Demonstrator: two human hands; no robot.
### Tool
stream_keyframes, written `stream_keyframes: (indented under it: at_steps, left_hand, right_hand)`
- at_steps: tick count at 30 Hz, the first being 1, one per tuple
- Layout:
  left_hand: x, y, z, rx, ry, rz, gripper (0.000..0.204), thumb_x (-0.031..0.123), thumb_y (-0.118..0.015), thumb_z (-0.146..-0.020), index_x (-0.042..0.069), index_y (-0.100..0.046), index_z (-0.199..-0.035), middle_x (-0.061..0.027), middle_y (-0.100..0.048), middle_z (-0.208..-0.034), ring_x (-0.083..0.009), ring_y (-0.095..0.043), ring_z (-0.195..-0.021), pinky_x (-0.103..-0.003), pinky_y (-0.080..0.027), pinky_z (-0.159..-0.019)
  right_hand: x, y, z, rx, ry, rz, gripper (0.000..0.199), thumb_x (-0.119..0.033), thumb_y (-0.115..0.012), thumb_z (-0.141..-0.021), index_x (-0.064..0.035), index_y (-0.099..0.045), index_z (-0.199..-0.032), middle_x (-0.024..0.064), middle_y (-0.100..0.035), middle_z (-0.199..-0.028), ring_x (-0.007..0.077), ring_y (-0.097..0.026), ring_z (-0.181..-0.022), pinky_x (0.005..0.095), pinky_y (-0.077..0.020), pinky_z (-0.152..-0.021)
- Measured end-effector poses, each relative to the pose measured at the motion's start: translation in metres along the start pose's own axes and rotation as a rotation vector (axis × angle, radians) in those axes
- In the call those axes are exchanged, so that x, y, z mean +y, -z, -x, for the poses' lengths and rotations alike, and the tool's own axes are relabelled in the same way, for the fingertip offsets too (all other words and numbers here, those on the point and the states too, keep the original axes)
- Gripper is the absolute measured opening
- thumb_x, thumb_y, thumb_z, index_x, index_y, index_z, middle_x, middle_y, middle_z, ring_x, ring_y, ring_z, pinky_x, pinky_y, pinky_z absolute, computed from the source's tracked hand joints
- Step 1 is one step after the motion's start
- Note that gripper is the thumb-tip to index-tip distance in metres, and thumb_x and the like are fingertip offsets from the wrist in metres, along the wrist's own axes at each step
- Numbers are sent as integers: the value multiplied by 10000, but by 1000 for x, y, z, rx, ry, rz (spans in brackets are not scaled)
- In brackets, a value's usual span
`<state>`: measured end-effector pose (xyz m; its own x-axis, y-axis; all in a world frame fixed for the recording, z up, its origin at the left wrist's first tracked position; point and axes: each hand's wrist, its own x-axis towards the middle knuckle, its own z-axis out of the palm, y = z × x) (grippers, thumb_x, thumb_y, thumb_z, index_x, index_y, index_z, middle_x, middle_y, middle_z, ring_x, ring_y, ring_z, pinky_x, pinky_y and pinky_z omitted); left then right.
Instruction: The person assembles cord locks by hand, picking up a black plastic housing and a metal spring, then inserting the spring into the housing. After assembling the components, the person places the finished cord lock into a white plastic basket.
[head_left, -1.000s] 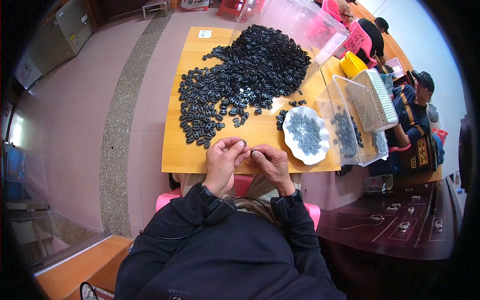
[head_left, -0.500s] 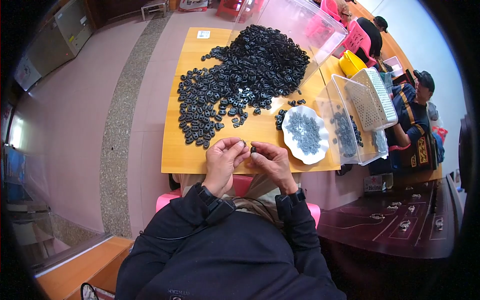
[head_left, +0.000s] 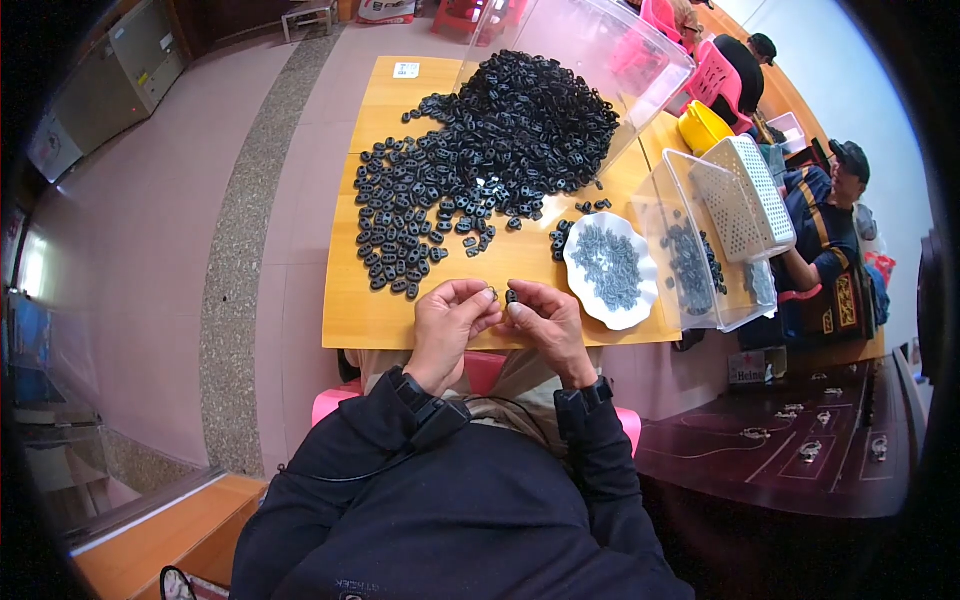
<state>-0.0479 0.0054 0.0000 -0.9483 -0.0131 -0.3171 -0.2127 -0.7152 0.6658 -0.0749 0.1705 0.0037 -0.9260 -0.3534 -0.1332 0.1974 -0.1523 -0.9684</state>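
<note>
At the table's near edge, my left hand (head_left: 447, 325) pinches a small, thin, ring-like piece (head_left: 493, 293) between thumb and forefinger; its exact kind is too small to make out. Just to its right, my right hand (head_left: 551, 325) grips a black two-hole plastic piece (head_left: 512, 297), held upright by the fingertips. The two small parts face each other with a narrow gap between. Beyond my hands spreads a big heap of like black pieces (head_left: 540, 110), thinning into a loose layer toward me. A white scalloped dish (head_left: 645, 300) of small grey pieces (head_left: 607, 267) stands right of my right hand.
A see-through bin (head_left: 650, 75) lies tipped behind the heap on the wooden table (head_left: 385, 325). To the right are another see-through box (head_left: 735, 315) with pieces in it, a white perforated basket (head_left: 765, 200) and a yellow bowl (head_left: 703, 127). A person (head_left: 825, 215) sits beyond them.
My fingertips have drawn slightly apart, so the thin piece and the black piece show more plainly. My right hand has shifted a little to the right; the heap and dish look the same.
</note>
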Motion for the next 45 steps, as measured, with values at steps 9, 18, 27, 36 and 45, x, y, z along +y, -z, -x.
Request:
stream_keyframes:
  at_steps: [9,18,27,36,45]
  left_hand:
    - [0,0,0,-16,-1,-55,98,33,-608,-887,-17,-597,-970,-92,-644,-873,-150,-653,-774,-258,-577,-706]
    - [1,-1,1,-22,16,-65,126,40,-616,-884,-25,-606,-992,-85,-646,-875,-142,-646,-757,-260,-572,-698]
    - [0,0,1,-26,17,-86,126,44,-620,-882,-25,-620,-988,-78,-649,-873,-137,-644,-756,-262,-569,-693]
    - [2,-1,2,-43,31,-102,142,49,-626,-878,-31,-624,-996,-86,-656,-881,-138,-646,-754,-263,-569,-700]
    - [0,0,2,-50,27,-105,144,55,-628,-878,-30,-628,-994,-85,-658,-867,-137,-646,-744,-266,-569,-692]
  right_hand:
    - [4,4,-2,26,72,82,308,2,-590,-891,80,-556,-1187,101,-656,-935,158,-664,-792,262,-567,-713]
    - [1,4,-1,21,46,17,306,3,-595,-888,75,-562,-1184,86,-658,-946,146,-658,-798,263,-564,-718]
    - [2,4,0,22,50,33,325,-14,-605,-891,64,-552,-1203,84,-645,-1003,151,-655,-821,265,-560,-736]
    - [3,7,0,-18,50,55,343,-15,-607,-893,65,-544,-1221,92,-653,-971,145,-651,-814,258,-553,-741]
    - [2,7,1,-18,72,73,341,-13,-601,-894,69,-544,-1220,96,-654,-974,145,-653,-815,256,-552,-740]
